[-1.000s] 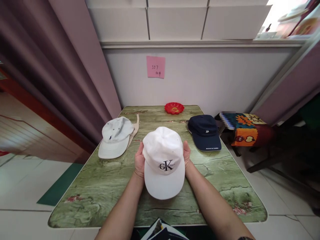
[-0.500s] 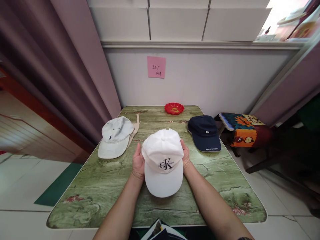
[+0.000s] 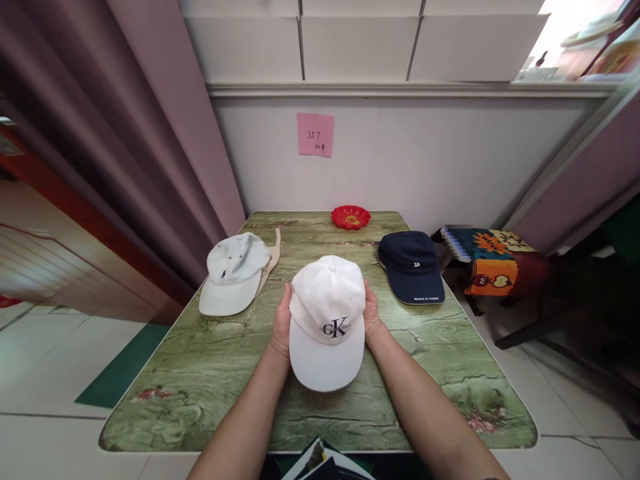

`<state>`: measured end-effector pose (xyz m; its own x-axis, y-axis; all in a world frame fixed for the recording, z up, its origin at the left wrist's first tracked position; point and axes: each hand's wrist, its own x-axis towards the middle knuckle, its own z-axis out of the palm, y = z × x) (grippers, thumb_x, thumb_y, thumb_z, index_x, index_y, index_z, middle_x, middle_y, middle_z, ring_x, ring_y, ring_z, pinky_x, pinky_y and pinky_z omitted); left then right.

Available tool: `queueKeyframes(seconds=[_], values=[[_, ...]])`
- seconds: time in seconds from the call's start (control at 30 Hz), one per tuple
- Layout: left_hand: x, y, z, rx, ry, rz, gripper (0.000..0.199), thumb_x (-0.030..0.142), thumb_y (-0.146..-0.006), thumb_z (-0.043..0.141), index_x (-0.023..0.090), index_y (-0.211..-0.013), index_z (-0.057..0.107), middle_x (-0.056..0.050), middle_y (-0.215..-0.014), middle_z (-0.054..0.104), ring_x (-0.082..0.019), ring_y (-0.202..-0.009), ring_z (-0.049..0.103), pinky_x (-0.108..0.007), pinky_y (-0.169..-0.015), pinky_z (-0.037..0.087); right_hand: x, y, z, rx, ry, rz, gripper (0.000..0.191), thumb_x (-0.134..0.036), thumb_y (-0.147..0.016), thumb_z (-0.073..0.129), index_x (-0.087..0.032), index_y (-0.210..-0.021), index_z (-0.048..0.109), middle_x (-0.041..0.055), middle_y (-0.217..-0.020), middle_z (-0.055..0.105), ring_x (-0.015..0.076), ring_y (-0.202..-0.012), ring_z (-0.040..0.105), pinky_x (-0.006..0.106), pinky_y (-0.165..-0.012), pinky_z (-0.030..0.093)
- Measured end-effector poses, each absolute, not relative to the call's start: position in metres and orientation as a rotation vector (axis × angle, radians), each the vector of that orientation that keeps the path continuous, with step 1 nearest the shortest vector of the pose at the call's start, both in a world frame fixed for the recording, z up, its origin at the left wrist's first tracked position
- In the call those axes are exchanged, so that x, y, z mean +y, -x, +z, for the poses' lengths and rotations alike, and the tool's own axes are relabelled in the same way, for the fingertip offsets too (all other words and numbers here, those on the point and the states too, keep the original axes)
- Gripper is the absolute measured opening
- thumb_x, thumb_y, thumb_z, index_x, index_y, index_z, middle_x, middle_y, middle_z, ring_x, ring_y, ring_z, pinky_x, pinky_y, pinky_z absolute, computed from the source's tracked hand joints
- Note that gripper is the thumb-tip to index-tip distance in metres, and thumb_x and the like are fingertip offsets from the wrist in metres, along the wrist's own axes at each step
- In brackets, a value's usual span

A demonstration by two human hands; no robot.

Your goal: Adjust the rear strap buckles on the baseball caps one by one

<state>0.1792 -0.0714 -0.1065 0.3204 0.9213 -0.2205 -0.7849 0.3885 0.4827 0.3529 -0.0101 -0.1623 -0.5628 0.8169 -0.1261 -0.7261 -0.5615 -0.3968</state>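
- Nearest edge: dark printed paper items (image 3: 320,463), possibly magazines, show just below the table's near rim; the view cuts them off too much to tell.
- Left hand (image 3: 281,323): fingers curl against the left side of the white cap (image 3: 327,313), gripping its crown.
- Right hand (image 3: 373,313): fingers curl against the right side of the same cap, gripping the crown from the opposite side.
- White cap: positioned at the table's centre, between both hands, brim pointing toward the person. The front panel carries dark "CK" lettering. Whether the brim rests on the surface cannot be told.
- Table (image 3: 200,373): green wood-grain top with rounded corners and small reddish floral marks near the front corners.
- Pale cap (image 3: 233,273): lies left of centre, well apart from the hands, with a small dark emblem on the crown. A beige strap (image 3: 273,253) lies against its far side.
- Navy cap (image 3: 413,267): lies right of centre, with a small white logo on the front and a white text line on the brim, too small to read.
- Red dish (image 3: 351,217): sits at the far edge.
- Wall: a pink note (image 3: 315,134) reads "357" above handwritten characters.
- Room: mauve curtain (image 3: 150,133) at left, white tiled floor, patterned cushion (image 3: 493,263) at right.
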Motion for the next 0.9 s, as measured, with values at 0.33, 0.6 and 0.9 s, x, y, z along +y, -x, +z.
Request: queueKeyframes(seconds=[0.33, 0.6, 0.9], values=[[-0.066, -0.186, -0.095, 0.565, -0.226, 1.143, 0.082, 0.075, -0.088, 0.032, 0.017, -0.143, 0.05, -0.016, -0.123, 0.069, -0.035, -0.124, 0.058, -0.055, -0.11, 0.038, -0.003, -0.353, -0.157, -0.405, 0.378, 2.151, 0.062, -0.066, -0.091, 0.041, -0.02, -0.126, 0.063, 0.0081, -0.117, 0.073, 0.029, -0.12, 0.062, 0.052, -0.112, 0.037], [-0.062, -0.174, -0.094, 0.697, -0.212, 1.226, 0.072, 0.068, -0.092, 0.033, 0.017, -0.137, 0.056, -0.014, -0.112, 0.074, -0.034, -0.114, 0.065, -0.052, -0.103, 0.047, 0.001, -0.351, -0.161, -0.419, 0.411, 2.153, 0.058, -0.061, -0.092, 0.041, -0.019, -0.124, 0.064, 0.0066, -0.114, 0.074, 0.0269, -0.12, 0.062, 0.049, -0.113, 0.037], [-0.039, -0.14, -0.082, 1.091, -0.115, 1.454, 0.027, 0.01, -0.089, 0.047, 0.014, -0.105, 0.068, -0.009, -0.078, 0.076, -0.025, -0.087, 0.074, -0.04, -0.085, 0.059, 0.005, -0.35, -0.163, -0.391, 0.484, 2.11, 0.033, -0.033, -0.082, 0.052, -0.017, -0.105, 0.07, 0.0052, -0.097, 0.078, 0.0281, -0.11, 0.068, 0.046, -0.108, 0.043]])
